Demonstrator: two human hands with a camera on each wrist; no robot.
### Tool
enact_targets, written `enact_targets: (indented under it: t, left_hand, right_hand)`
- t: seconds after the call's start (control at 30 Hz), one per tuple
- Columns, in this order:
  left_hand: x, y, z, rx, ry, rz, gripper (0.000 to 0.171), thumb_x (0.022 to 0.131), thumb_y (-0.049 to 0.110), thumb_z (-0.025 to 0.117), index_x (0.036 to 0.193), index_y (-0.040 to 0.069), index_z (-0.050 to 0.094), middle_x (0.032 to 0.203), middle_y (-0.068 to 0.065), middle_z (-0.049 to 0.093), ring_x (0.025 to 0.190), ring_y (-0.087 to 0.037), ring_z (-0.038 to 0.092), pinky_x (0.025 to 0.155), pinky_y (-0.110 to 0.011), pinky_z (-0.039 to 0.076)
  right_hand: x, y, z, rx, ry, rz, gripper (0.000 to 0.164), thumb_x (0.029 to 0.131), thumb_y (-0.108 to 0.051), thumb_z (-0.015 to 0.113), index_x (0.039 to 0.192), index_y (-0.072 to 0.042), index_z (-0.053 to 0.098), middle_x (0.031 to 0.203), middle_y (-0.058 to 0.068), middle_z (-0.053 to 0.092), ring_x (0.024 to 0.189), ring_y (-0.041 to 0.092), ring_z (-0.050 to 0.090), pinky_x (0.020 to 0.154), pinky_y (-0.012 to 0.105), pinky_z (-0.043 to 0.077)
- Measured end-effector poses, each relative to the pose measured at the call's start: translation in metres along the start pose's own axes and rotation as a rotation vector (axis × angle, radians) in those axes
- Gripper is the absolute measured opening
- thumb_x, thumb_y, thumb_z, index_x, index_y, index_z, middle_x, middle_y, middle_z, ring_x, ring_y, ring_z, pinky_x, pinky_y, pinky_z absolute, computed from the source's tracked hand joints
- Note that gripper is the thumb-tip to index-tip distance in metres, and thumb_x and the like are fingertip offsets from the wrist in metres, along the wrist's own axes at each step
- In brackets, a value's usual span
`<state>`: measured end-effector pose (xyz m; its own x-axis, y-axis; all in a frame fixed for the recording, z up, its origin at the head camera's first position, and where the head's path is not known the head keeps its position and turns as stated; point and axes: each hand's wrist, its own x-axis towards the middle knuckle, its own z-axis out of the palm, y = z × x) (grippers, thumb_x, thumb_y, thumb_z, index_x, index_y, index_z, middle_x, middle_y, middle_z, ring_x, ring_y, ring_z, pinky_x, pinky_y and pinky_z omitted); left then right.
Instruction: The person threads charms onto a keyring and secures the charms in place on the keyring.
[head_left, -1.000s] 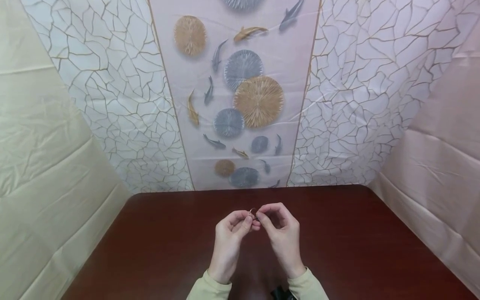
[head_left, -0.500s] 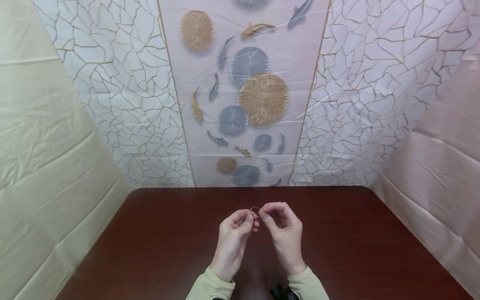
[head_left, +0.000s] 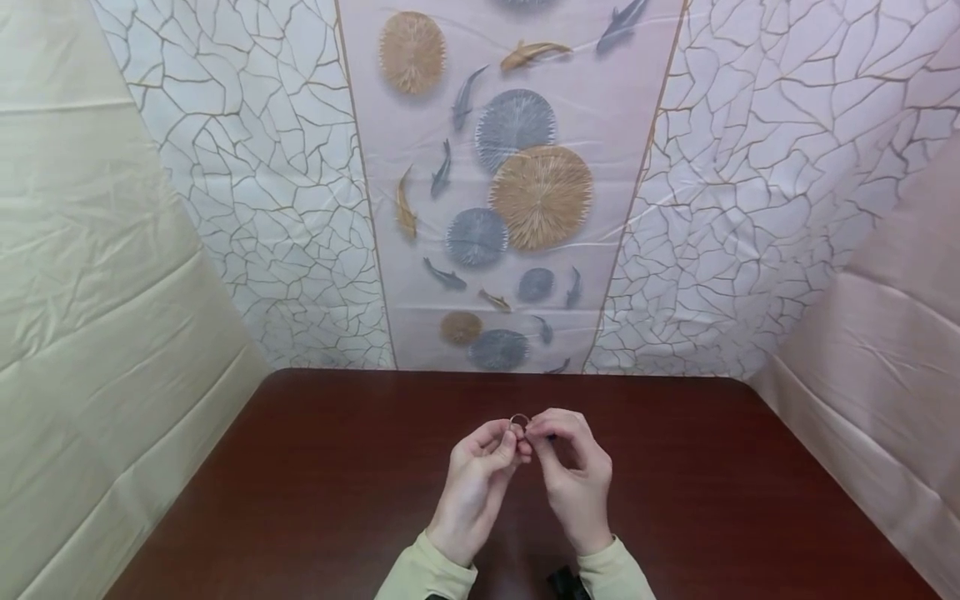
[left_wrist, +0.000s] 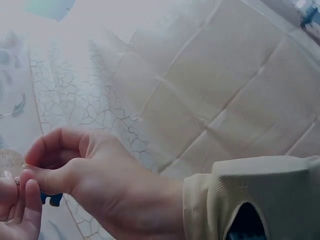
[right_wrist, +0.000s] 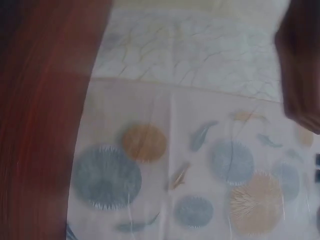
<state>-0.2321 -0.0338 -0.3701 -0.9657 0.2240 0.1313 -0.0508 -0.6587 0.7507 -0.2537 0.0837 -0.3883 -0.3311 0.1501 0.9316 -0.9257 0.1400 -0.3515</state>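
Note:
In the head view both hands meet over the table. The left hand (head_left: 480,475) pinches a thin metal ring, like a key ring (head_left: 519,417), between thumb and index finger. At the ring's right side, the right hand (head_left: 576,475) pinches with thumb and fingertips. The left wrist view has the right hand (left_wrist: 100,175) coming in from the right, with a small dark blue piece (left_wrist: 51,199) showing below its thumb. Beside it, fingers of the left hand (left_wrist: 27,215) reach in at the lower left. The blue piece is mostly hidden by the fingers.
A dark red-brown table (head_left: 337,500) lies beneath the hands. Behind it hangs a patterned cloth (head_left: 525,200) with fish and round leaves. Beige cloths (head_left: 120,333) close off the sides. A black device (head_left: 564,582) sits by the right sleeve.
The ring has come more clearly into sight above the left fingertips. Both hands have shifted slightly right in the head view, while the view itself has moved a little.

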Motion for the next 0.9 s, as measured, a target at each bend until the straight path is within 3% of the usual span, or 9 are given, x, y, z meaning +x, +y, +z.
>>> enact_targets:
  t: [0.1,0.2,0.4,0.67,0.9]
  left_hand:
    - [-0.001,-0.001,0.002,0.012,-0.02,-0.01,0.018,0.096,-0.004,0.05,0.09,0.011,0.059,0.083,0.003,0.062,0.074,-0.007,0.061,0.077,-0.017,0.05]
    - [-0.001,-0.001,0.002,0.013,-0.027,-0.018,0.018,0.095,-0.004,0.049,0.092,0.01,0.059,0.084,0.003,0.061,0.075,-0.007,0.061,0.077,-0.017,0.05]
    - [-0.002,0.001,0.002,0.0,-0.057,-0.03,0.02,0.095,-0.005,0.048,0.091,0.011,0.06,0.085,0.003,0.062,0.075,-0.007,0.06,0.078,-0.018,0.05]
    - [-0.005,0.006,0.002,0.029,-0.122,-0.045,0.015,0.096,0.001,0.051,0.091,0.012,0.059,0.088,0.005,0.06,0.076,-0.006,0.058,0.077,-0.018,0.048]
    - [-0.005,0.006,0.0,0.058,-0.099,-0.027,0.015,0.097,0.002,0.05,0.091,0.013,0.058,0.089,0.004,0.059,0.077,-0.008,0.057,0.077,-0.019,0.048]
  right_hand:
    - [-0.002,0.005,-0.001,-0.057,0.034,-0.125,0.011,0.077,0.018,0.067,0.08,0.009,0.062,0.084,0.015,0.064,0.092,0.016,0.061,0.086,0.019,0.049]
    - [-0.003,0.008,-0.001,-0.044,0.045,-0.163,0.008,0.079,0.014,0.068,0.078,0.009,0.061,0.083,0.015,0.064,0.091,0.017,0.061,0.086,0.019,0.049]
    - [-0.001,0.006,-0.004,0.033,0.037,-0.099,0.01,0.078,0.019,0.066,0.08,0.011,0.059,0.085,0.014,0.063,0.091,0.015,0.061,0.083,0.019,0.05]
    - [0.005,0.005,-0.009,0.037,0.039,-0.018,0.017,0.075,0.026,0.063,0.082,0.012,0.058,0.087,0.013,0.063,0.09,0.014,0.062,0.079,0.017,0.051]
    - [0.006,0.001,-0.011,0.126,0.013,0.035,0.017,0.076,0.028,0.06,0.086,0.015,0.055,0.09,0.009,0.064,0.088,0.014,0.063,0.08,0.018,0.053]
